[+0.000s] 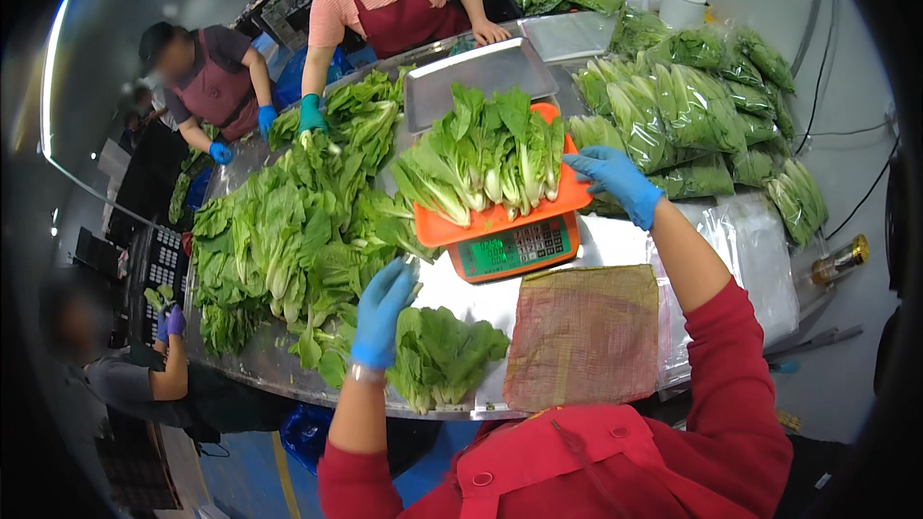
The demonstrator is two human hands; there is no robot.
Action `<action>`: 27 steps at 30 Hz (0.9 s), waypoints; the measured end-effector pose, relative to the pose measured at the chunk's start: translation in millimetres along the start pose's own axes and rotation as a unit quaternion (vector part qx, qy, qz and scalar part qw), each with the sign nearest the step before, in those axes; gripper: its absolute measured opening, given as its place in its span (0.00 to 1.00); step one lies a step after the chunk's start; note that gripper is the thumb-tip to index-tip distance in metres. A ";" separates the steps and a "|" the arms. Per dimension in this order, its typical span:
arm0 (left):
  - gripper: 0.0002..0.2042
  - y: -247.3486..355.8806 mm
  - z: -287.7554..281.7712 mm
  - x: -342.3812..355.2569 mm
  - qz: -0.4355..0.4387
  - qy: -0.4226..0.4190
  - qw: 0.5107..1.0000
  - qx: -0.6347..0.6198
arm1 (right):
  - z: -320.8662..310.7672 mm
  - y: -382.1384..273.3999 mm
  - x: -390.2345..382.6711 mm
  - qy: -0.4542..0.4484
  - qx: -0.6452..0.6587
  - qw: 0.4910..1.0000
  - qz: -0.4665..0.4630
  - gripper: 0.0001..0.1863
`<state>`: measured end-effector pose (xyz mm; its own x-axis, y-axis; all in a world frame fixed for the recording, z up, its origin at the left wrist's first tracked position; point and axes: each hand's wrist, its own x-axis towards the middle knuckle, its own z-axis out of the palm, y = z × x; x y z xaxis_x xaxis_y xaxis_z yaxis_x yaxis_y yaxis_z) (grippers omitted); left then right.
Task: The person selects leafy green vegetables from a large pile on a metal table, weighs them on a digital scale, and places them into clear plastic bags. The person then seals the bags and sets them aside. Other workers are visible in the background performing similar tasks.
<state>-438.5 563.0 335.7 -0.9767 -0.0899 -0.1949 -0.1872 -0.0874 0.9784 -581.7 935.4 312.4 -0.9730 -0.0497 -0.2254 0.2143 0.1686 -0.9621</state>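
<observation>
Leafy green lettuce (486, 154) lies in a bunch on the orange tray (572, 194) of a digital scale (514, 250), whose display glows green. My right hand (620, 185), in a blue glove, is at the tray's right side with fingers stretched out; its fingertips reach the rim, and whether they press on it I cannot tell. My left hand (382, 315), also gloved in blue, hovers left of the scale with fingers extended. It is between the big lettuce pile (288, 221) and a smaller lettuce bunch (444, 356) at the table's front edge.
Bagged lettuce (673, 106) is stacked at the right, beside clear plastic bags (750, 259). A mesh cloth (582, 336) lies before me. Behind the scale are a metal tray (471, 77) and a white jug (678, 2). Several co-workers stand around the table, one gloved hand (312, 113) touching the pile.
</observation>
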 end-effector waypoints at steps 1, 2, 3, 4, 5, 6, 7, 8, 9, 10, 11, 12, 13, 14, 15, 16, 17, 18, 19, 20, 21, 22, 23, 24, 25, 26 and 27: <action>0.23 -9.7 3.7 36.3 -0.042 -0.005 0.998 -0.040 | 0.7 -8.7 8.0 -0.039 -0.020 0.998 0.049 0.37; 0.24 -21.6 -2.5 76.9 -0.092 -0.064 0.987 -0.115 | 6.8 -9.1 18.1 -0.047 -0.033 0.996 0.062 0.38; 0.26 -40.9 -7.5 128.0 -0.161 -0.117 0.967 -0.161 | 3.1 5.8 47.4 -0.088 -0.055 0.987 0.121 0.40; 0.31 -37.5 7.9 152.2 -0.196 -0.042 0.974 -0.109 | 7.7 -6.3 44.8 -0.078 -0.058 0.989 0.113 0.42; 0.34 -28.2 22.8 166.2 -0.203 -0.055 0.973 -0.094 | 15.9 -23.3 35.2 -0.065 -0.061 0.991 0.104 0.44; 0.37 -14.4 39.6 175.8 -0.210 -0.072 0.972 -0.077 | 19.9 -36.1 31.0 -0.065 -0.032 0.992 0.102 0.48; 0.40 -5.9 52.2 185.2 -0.217 -0.085 0.970 -0.061 | 23.8 -43.2 35.4 -0.085 -0.017 0.992 0.097 0.45; 0.47 -9.1 55.8 199.1 -0.243 -0.046 0.969 -0.002 | 32.9 -52.4 35.6 -0.105 0.017 0.989 0.103 0.42; 0.48 -10.5 59.5 211.1 -0.246 -0.066 0.966 0.035 | 41.9 -60.5 36.1 -0.125 0.050 0.985 0.109 0.39; 0.50 -11.2 71.4 225.3 -0.249 -0.094 0.961 0.075 | 47.6 -52.3 46.4 -0.132 0.069 0.986 0.070 0.36; 0.51 -8.8 79.5 231.4 -0.251 -0.114 0.954 0.115 | 58.1 -48.7 53.7 -0.145 0.086 0.985 0.029 0.33; 0.49 -9.1 90.7 232.6 -0.255 -0.155 0.948 0.114 | 65.0 -47.5 57.2 -0.153 0.084 0.984 0.035 0.33; 0.42 -2.3 103.9 230.4 -0.239 -0.193 0.949 0.065 | 72.6 -31.7 73.0 -0.156 0.117 0.981 0.017 0.31; 0.36 -12.9 104.9 235.4 -0.210 -0.199 0.957 -0.006 | 76.8 -34.5 72.3 -0.161 0.122 0.979 0.025 0.31; 0.30 -24.9 101.1 239.8 -0.180 -0.205 0.959 -0.077 | 79.8 -38.0 69.0 -0.166 0.127 0.977 0.033 0.30; 0.25 -30.9 96.9 241.7 -0.115 -0.248 0.960 -0.065 | 82.2 -33.0 61.7 -0.176 0.176 0.968 -0.040 0.29; 0.20 -35.0 92.2 243.0 -0.049 -0.290 0.954 -0.054 | 83.1 -34.1 54.8 -0.159 0.185 0.966 -0.083 0.31; 0.18 -6.4 103.6 216.7 -0.050 -0.297 0.954 -0.006 | 76.9 -30.5 48.8 -0.111 0.176 0.969 -0.133 0.32; 0.21 6.2 102.6 197.4 0.035 -0.290 0.956 0.038 | 78.9 -31.5 39.5 -0.076 0.168 0.966 -0.182 0.34; 0.22 5.8 99.4 192.5 0.154 -0.321 0.925 0.133 | 76.5 -32.8 28.1 -0.074 0.200 0.957 -0.196 0.39; 0.23 2.5 91.8 183.7 0.267 -0.337 0.874 0.228 | 73.4 -39.4 11.6 -0.082 0.176 0.946 -0.260 0.40; 0.24 -23.3 78.8 188.7 0.259 -0.345 0.877 0.209 | 73.2 -23.3 25.8 -0.080 -0.026 0.930 -0.359 0.41; 0.25 -48.9 66.4 192.8 0.249 -0.354 0.881 0.190 | 74.4 -6.5 37.1 -0.075 -0.222 0.867 -0.439 0.43; 0.25 -66.2 63.9 195.1 0.232 -0.358 0.886 0.183 | 74.4 -1.8 34.0 -0.134 -0.070 0.942 -0.300 0.43; 0.24 -63.3 70.5 197.7 0.232 -0.353 0.884 0.198 | 70.4 -6.0 35.9 -0.182 0.081 0.967 -0.157 0.43; 0.24 -62.5 75.0 192.3 0.231 -0.344 0.884 0.217 | 70.9 -11.3 32.8 -0.217 0.124 0.950 -0.187 0.45; 0.24 -59.0 76.2 184.9 0.231 -0.335 0.882 0.239 | 78.0 -12.8 28.2 -0.181 0.121 0.952 -0.215 0.46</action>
<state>-616.0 627.1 247.1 -0.7737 0.6132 0.1592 0.3798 0.2478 0.8913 -605.2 855.1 306.4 -0.8910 -0.4068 0.2017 -0.1409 -0.1745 -0.9745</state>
